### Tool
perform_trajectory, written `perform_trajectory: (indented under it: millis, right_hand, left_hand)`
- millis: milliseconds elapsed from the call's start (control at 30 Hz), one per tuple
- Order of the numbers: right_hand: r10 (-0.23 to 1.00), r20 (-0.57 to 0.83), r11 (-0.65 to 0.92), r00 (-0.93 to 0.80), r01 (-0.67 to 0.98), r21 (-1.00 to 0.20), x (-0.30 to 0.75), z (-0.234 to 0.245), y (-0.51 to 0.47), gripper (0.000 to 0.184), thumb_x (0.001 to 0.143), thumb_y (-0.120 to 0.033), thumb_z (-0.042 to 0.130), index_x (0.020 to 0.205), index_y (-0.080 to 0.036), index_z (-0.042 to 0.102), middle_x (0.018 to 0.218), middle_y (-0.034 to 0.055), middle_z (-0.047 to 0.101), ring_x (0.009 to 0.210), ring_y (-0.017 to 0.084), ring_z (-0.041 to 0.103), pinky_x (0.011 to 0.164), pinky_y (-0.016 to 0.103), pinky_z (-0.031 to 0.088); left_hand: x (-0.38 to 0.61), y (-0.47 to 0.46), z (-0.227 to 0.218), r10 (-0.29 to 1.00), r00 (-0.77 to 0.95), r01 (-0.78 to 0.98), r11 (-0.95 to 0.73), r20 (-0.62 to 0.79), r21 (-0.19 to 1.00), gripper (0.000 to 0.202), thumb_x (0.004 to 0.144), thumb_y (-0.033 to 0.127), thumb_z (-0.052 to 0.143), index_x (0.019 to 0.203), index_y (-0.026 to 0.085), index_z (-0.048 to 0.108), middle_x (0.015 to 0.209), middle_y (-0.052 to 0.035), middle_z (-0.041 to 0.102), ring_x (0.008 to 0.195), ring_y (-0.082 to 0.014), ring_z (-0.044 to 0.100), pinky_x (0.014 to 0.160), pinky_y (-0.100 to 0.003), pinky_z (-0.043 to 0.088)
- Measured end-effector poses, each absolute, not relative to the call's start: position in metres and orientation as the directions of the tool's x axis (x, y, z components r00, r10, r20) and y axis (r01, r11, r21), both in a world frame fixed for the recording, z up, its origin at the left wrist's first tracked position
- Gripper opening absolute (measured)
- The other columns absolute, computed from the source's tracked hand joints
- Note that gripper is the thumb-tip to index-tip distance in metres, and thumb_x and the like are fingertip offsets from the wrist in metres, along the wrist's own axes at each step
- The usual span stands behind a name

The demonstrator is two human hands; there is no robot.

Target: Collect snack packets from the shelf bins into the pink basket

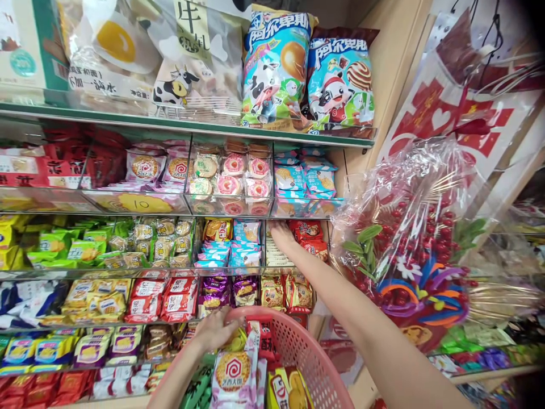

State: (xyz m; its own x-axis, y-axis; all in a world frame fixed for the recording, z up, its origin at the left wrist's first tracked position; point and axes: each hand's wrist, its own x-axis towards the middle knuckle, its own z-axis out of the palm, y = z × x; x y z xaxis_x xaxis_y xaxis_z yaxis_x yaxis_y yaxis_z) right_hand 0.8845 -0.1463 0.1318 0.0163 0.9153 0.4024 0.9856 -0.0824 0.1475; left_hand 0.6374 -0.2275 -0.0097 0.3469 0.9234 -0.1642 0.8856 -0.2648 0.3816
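Observation:
My left hand [216, 330] grips the far rim of a pink plastic basket [303, 353] at the bottom centre; its fingers curl over the rim. The basket holds several snack packs, among them a white and pink biscuit pack [233, 372] and a yellow pack [286, 391]. My right hand [281, 234] reaches up into a clear shelf bin in the third row, beside red snack packs [307, 234] and above cream-coloured packets [276, 257]. Its fingers are hidden inside the bin.
Shelves of packaged snacks fill the left and centre, with blue packs [232, 247], green packs [68, 247] and large candy bags [276, 68] on top. A cellophane-wrapped bunch of red berries [409, 238] and red paper decorations [451, 113] hang at right.

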Motion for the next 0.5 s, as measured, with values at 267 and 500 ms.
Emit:
perform_trajectory:
  millis: [267,500]
  right_hand:
    - [0.882,0.470,-0.136,0.037,0.974,0.179,0.886,0.133,-0.152,0.033,0.091,-0.026,0.048,0.122,-0.015,0.051,0.123,0.0116,0.055,0.113,0.024,0.050,0.096,0.046,0.037]
    - [0.886,0.464,-0.085,-0.011,0.979,0.186,0.885,0.139,-0.164,0.037,0.083,-0.002,0.036,0.105,-0.014,0.064,0.118,0.0153,0.061,0.117,0.026,0.045,0.100,0.042,0.027]
  left_hand:
    - [0.636,-0.228,-0.010,0.906,0.386,0.861,-0.286,-0.176,0.420,0.089,0.073,0.077,0.027,0.134,0.015,0.047,0.129,-0.0145,0.056,0.117,-0.0320,0.053,0.095,-0.040,0.041]
    - [0.632,-0.227,-0.011,0.911,0.368,0.868,-0.265,-0.187,0.419,0.092,0.071,0.079,0.028,0.137,0.016,0.042,0.135,-0.0147,0.050,0.122,-0.0318,0.048,0.099,-0.042,0.037]
